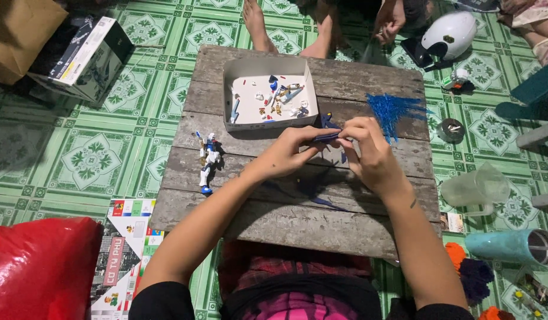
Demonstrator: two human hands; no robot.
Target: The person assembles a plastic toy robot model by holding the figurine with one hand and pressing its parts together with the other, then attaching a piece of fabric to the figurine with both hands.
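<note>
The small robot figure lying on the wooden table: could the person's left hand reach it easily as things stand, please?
Probably yes. The robot figure lies in the open on the table, just beside the left forearm, with nothing between. However, the left hand currently pinches a small dark blue part together with the right hand.

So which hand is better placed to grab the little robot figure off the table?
The left hand, probably. The figure lies toward that side of the wooden table, nothing between. The right hand would have to cross over. Both pinch a small blue part.

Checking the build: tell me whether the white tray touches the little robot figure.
Apart. The head view shows bare wooden table planks between the white tray and the robot figure, which lies left of both hands.
</note>
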